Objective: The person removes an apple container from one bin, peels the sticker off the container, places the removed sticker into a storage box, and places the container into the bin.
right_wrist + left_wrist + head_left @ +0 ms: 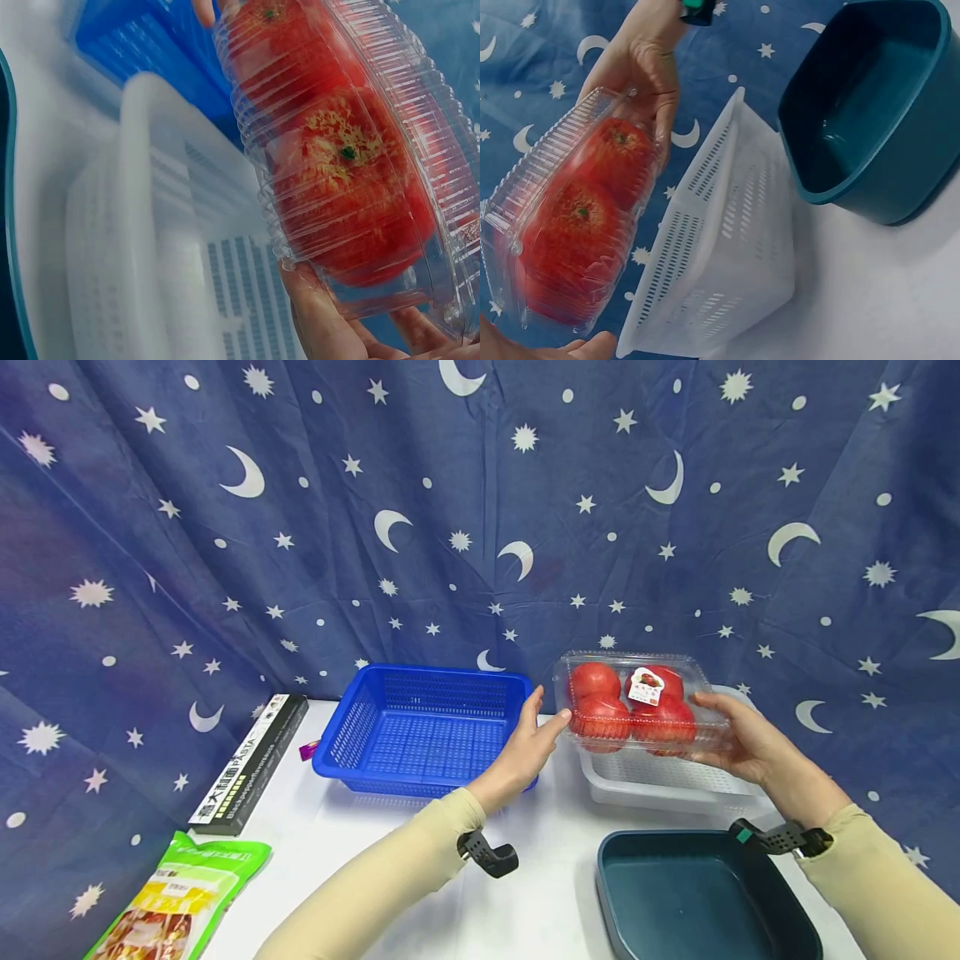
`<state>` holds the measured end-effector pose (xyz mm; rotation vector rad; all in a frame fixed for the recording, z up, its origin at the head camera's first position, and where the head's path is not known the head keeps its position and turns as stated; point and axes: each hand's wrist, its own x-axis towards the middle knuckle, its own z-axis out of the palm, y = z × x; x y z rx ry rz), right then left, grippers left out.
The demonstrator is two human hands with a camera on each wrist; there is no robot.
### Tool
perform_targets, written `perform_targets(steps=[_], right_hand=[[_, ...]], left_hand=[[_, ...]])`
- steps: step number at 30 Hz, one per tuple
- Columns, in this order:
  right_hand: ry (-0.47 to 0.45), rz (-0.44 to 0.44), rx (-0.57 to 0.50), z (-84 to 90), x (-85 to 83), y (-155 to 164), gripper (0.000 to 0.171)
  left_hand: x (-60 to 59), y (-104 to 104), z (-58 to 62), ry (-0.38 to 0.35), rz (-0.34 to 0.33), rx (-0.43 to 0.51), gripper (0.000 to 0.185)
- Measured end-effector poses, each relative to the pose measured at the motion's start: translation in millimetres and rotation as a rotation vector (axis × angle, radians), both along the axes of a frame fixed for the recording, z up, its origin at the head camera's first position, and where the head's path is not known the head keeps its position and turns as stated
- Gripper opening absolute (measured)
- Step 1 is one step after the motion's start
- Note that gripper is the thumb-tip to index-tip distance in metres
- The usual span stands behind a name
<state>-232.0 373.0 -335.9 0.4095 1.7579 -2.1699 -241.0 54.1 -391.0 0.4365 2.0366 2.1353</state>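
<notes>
Red tomatoes (600,716) fill a clear plastic clamshell box (705,727) with a white label on its lid. My right hand (746,739) grips the right end of the box, thumb on top and fingers beneath, as the right wrist view also shows. The box is held up over a white perforated basket (660,785). At the box's left end is my left hand (521,747), fingers extended and thumb tip right at the box's edge. In the left wrist view the tomatoes (581,217) show through the box's ribbed side.
A blue perforated basket (420,789) stands left of the white one. In front at right is a dark teal bin (675,893). On the left lie a black pasta box (251,768), a green food bag (176,902) and a small purple packet (308,750). A starry curtain hangs behind.
</notes>
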Motion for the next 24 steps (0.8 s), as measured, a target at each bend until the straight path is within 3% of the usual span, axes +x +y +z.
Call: perform_targets(steps=[8, 14, 24], right_hand=[[0.022, 0.025, -0.035, -2.4, 8.2, -26.2, 0.048], [0.029, 0.028, -0.04, -4.1, 14.0, -45.9, 0.051], [0.019, 0.033, -0.038, -4.4, 25.2, -68.1, 0.067]], left_hand=[[-3.7, -16.9, 5.4, -0.148, -0.039, 0.147, 0.091], [-5.8, -35.2, 3.5, -0.22, -0.074, 0.164, 0.098], [1.0, -63.0, 7.1, -0.234, -0.106, 0.148, 0.095]])
